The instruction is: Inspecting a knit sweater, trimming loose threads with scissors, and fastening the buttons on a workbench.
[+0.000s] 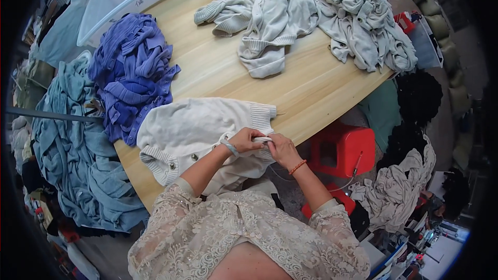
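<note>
A cream knitted cardigan (202, 119) with ribbed edges and dark metallic buttons lies on the near side of the wooden table, partly hanging over its front edge. My left hand (246, 140) pinches a narrow folded edge of the knit. Close beside it, my right hand (283, 150) grips the same pale edge, and the fingertips of both hands nearly meet. A ribbed band of the cardigan lies flat just beyond my hands. What the fingertips press between them is partly hidden.
Purple knits (132, 67) are heaped on the table's left, with blue-green knits (85, 150) beyond the edge. Beige cardigans (290, 10) spread across the far side. A clear plastic bin (124, 0) stands far left. To the right are a red stool (345, 150) and a beige garment pile (394, 192).
</note>
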The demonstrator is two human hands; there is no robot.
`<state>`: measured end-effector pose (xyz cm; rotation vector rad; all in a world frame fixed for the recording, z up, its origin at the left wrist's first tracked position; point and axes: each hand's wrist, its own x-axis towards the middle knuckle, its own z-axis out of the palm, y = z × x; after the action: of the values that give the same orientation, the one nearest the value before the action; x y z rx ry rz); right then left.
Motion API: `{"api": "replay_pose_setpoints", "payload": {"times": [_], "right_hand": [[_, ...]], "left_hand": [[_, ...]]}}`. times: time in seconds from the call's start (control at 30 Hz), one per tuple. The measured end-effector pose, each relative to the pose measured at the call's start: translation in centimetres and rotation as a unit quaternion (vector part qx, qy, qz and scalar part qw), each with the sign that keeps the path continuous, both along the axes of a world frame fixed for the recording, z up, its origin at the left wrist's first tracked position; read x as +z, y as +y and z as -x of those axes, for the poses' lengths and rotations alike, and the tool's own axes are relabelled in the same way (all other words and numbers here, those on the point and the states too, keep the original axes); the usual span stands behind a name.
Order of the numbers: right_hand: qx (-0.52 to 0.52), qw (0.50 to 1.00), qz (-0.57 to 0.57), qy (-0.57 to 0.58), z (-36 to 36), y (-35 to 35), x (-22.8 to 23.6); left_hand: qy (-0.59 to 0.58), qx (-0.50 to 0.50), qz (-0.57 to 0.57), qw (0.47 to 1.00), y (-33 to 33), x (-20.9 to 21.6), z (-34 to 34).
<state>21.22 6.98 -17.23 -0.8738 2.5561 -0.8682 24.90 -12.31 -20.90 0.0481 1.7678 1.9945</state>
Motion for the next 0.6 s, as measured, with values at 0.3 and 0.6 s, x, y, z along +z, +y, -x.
{"api": "replay_pose_setpoints", "payload": {"times": [0.3, 0.6], "right_hand": [[0.001, 0.996, 0.085, -0.038, 0.0, -0.9, 0.9], [-0.035, 0.996, 0.084, 0.012, -1.8, -1.6, -0.1]], "left_hand": [[0.016, 0.105, 0.087, 0.991, -0.1, -0.2, -0.8], [0.113, 0.110, 0.199, 0.967, -0.4, 1.5, -1.8]]}}
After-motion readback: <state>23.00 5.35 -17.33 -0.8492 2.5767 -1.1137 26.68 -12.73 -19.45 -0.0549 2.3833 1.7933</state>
